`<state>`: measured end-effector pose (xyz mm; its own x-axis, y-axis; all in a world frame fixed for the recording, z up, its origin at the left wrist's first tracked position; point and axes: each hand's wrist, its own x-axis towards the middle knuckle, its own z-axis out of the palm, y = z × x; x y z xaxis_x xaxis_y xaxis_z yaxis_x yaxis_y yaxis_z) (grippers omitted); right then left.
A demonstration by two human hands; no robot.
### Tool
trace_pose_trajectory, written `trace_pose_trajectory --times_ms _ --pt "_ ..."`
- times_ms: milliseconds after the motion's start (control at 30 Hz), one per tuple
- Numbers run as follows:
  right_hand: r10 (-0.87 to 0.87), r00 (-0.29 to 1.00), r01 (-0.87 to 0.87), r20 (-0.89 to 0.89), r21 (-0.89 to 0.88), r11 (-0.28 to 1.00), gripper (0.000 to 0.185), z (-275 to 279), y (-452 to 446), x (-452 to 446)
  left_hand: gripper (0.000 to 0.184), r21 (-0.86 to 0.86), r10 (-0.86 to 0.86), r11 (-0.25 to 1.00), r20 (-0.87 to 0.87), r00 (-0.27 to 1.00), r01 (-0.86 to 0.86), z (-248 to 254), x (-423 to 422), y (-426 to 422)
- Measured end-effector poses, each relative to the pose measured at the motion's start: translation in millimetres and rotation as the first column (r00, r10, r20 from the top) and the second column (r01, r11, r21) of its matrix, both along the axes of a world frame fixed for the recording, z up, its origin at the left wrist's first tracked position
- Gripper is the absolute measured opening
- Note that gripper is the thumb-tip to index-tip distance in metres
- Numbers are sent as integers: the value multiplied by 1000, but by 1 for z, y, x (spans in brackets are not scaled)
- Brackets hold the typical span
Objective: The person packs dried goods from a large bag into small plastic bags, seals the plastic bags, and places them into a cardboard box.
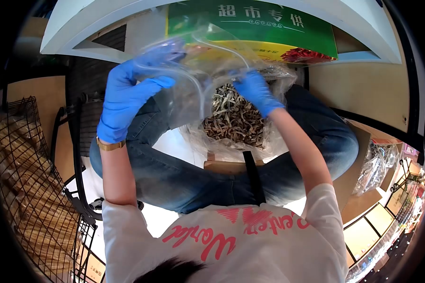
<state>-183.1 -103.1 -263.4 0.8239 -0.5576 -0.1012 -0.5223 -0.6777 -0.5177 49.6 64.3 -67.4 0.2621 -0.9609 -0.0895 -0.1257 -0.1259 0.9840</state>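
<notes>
My left hand (134,92), in a blue glove, grips one side of a clear plastic bag (186,89), its thumb on the near side and its blurred fingers behind the film. At the opposite edge of this bag, my right hand (258,92), also gloved, has its fingers closed at the rim; the fingertips are partly hidden by glare and film. Two pale bands mark the parted mouth of the bag. Below and beside the right hand, a larger clear bag (276,146) holds a heap of dried brown-grey strips (233,118), between the knees.
A green and yellow carton (269,23) with Chinese writing stands ahead under a white curved edge (382,28). To the left is a black wire basket (33,188) of long tan packaged goods. An open cardboard box (359,174) with shiny packets sits at right.
</notes>
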Motion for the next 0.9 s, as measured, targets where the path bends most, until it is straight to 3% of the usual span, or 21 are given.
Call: trace_pose_trajectory --times_ms 33,67,100,133,167,200,233,333,367,400,433,467,500,533,633,733,900 --pt "-5 1000 5 -4 2 1000 30 -33 6 6 19 88 126 988 7 992 -126 4 -1 2" --pt "90 993 -64 71 -311 948 31 -63 12 10 19 90 125 988 3 992 -125 5 -4 2" --pt "210 971 -103 112 -598 795 33 -77 14 16 20 32 108 994 -29 994 -107 5 -8 1" --pt "214 970 -108 112 -594 797 33 -66 18 24 21 -23 87 996 -59 994 -89 5 -9 0" --pt "219 949 -278 -225 -276 920 38 -53 27 27 21 -15 87 996 -61 994 -88 3 -7 1" --pt "317 797 -307 -515 107 946 43 -39 36 26 23 0 79 997 -66 995 -79 1 -6 2" --pt "327 791 -314 -517 116 942 43 -33 47 21 25 11 76 997 -72 995 -76 -1 -5 4" --pt "560 568 -366 -603 425 828 57 -51 66 -1 32 67 100 993 -53 994 -96 2 -6 6" --pt "424 792 -315 -438 301 900 65 -97 74 -25 32 73 103 992 -54 993 -99 4 -7 6" --pt "262 940 -222 -218 195 955 73 -103 78 -30 36 77 116 991 -68 991 -111 6 -9 6" --pt "198 884 -103 -424 236 966 95 -89 72 -29 39 80 130 989 -80 988 -124 6 -8 6" --pt "205 883 -109 -422 242 964 95 -117 76 -37 39 86 137 988 -79 987 -130 5 -7 6" --pt "-10 989 92 -151 546 832 103 -173 85 -54 44 70 87 994 -41 995 -84 3 -6 6" --pt "-26 990 103 -141 569 816 99 -178 94 -54 49 56 35 998 -1 999 -35 3 -3 6" --pt "6 982 92 -189 505 858 89 -173 133 -40 54 136 42 990 -135 990 -23 -1 -5 5" --pt "-12 974 111 -226 434 894 79 -172 158 -33 43 -2 -17 1000 -97 995 17 -12 -7 1" --pt "-40 964 143 -264 385 912 62 -174 153 -26 53 101 -72 992 -36 997 75 -11 -12 0"
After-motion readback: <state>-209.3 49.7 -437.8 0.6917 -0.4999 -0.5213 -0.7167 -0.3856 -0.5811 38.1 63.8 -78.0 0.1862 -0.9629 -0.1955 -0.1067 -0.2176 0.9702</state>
